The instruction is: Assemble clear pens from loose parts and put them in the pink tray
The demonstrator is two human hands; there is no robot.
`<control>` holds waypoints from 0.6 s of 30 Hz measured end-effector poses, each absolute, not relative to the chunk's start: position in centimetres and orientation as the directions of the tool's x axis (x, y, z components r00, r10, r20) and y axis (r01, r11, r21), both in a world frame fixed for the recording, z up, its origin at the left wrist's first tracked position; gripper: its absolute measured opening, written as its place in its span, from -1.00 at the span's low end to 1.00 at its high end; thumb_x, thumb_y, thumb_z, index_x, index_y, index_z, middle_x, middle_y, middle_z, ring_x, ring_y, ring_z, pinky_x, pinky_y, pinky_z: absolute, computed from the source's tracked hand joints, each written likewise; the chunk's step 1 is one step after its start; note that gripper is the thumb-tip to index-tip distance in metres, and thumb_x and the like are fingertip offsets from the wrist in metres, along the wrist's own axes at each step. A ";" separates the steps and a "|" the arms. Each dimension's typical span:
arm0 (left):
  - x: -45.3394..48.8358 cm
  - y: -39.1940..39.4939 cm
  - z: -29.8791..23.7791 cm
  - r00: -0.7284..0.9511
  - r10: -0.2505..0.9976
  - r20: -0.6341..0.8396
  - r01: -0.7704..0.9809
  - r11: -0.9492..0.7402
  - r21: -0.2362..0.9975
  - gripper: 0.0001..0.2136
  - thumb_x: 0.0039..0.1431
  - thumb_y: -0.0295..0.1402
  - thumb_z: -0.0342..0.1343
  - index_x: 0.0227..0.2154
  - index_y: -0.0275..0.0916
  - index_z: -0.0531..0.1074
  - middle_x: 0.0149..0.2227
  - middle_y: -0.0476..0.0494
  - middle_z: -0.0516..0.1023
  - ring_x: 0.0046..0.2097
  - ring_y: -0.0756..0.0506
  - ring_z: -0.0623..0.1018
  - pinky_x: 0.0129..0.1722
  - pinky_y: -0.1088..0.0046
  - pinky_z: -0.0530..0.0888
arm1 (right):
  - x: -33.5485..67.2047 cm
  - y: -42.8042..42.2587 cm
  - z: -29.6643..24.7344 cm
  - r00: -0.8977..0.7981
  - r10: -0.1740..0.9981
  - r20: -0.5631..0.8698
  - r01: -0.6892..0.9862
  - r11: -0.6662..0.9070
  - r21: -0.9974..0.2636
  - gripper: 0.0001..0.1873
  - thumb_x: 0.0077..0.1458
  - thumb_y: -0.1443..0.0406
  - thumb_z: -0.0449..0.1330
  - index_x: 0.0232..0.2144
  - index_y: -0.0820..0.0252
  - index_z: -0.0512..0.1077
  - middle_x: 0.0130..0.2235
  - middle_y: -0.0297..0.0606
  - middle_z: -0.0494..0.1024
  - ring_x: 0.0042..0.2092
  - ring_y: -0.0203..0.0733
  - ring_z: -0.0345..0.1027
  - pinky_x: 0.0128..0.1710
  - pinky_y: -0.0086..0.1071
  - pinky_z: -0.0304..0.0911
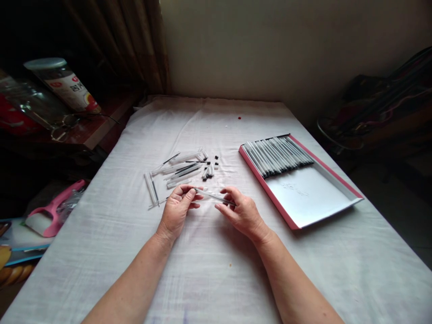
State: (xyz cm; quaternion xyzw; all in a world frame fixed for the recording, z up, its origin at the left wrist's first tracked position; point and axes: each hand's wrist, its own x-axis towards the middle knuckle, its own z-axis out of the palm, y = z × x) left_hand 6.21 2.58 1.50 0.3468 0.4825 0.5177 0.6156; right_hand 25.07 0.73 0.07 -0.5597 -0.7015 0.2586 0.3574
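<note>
Both my hands hover over a white cloth-covered table point(209, 270). My left hand point(177, 210) and my right hand point(240, 211) each pinch one end of a clear pen barrel point(213, 196) held level between them. Just beyond my hands lies a loose pile of pen parts point(182, 168): clear barrels, thin black refills and small black caps. To the right sits a shallow pink-edged tray point(303, 198) with a row of several assembled pens point(278, 154) lined up at its far end.
A dark side table at the left carries a labelled canister point(64, 83) and glassware. A pink tool point(50, 213) lies lower left. Dark clutter stands at the far right by the wall. A tiny red speck point(239, 118) lies on the cloth farther back.
</note>
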 end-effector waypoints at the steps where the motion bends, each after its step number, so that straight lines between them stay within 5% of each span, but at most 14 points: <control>1: 6.2 2.6 1.5 -0.002 0.972 -0.235 -0.306 0.223 0.925 -0.64 -0.12 -0.15 0.34 -0.35 -0.26 0.40 -0.24 -0.13 0.62 -0.36 -0.01 0.60 -0.49 0.59 0.49 | 25.1 0.7 0.1 -0.120 0.968 0.222 0.607 0.248 -0.755 -0.78 0.10 0.19 0.19 -0.20 0.14 0.43 -0.40 -0.31 0.54 -0.49 -0.29 0.34 -0.42 -0.44 0.26; 5: 6.2 2.6 1.5 0.008 0.972 -0.236 -0.322 0.226 0.919 -0.63 -0.15 -0.16 0.36 -0.35 -0.26 0.40 -0.26 -0.12 0.62 -0.36 -0.02 0.60 -0.49 0.59 0.50 | 25.2 0.8 0.2 -0.160 0.939 0.304 0.586 0.338 -0.736 -0.82 0.18 0.23 0.09 -0.36 0.13 0.47 -0.40 -0.26 0.56 -0.36 -0.23 0.42 -0.32 -0.42 0.27; 11: 6.0 2.5 1.3 -0.011 0.968 -0.250 -0.322 0.233 0.918 -0.64 -0.14 -0.16 0.36 -0.35 -0.26 0.41 -0.26 -0.11 0.61 -0.37 -0.01 0.60 -0.50 0.59 0.51 | 25.3 0.8 0.2 -0.101 0.963 0.249 0.578 0.261 -0.773 -0.76 0.08 0.21 0.21 -0.17 0.11 0.45 -0.39 -0.30 0.55 -0.48 -0.29 0.36 -0.42 -0.44 0.26; 14: 5.9 2.5 1.4 -0.004 0.971 -0.238 -0.328 0.224 0.918 -0.65 -0.14 -0.17 0.36 -0.36 -0.26 0.40 -0.26 -0.10 0.61 -0.37 -0.01 0.60 -0.49 0.59 0.51 | 25.2 0.9 0.2 -0.114 0.950 0.291 0.561 0.304 -0.770 -0.87 0.14 0.24 0.13 -0.32 0.12 0.46 -0.39 -0.28 0.56 -0.41 -0.26 0.39 -0.36 -0.43 0.26; 18: 5.9 2.5 1.3 0.016 0.975 -0.220 -0.335 0.213 0.918 -0.68 -0.10 -0.20 0.35 -0.36 -0.25 0.41 -0.23 -0.11 0.61 -0.36 -0.01 0.60 -0.48 0.59 0.52 | 25.2 1.0 0.2 -0.151 0.966 0.209 0.505 0.257 -0.824 -0.70 0.21 0.21 0.04 -0.49 0.15 0.44 -0.53 -0.32 0.49 -0.47 -0.28 0.36 -0.42 -0.46 0.23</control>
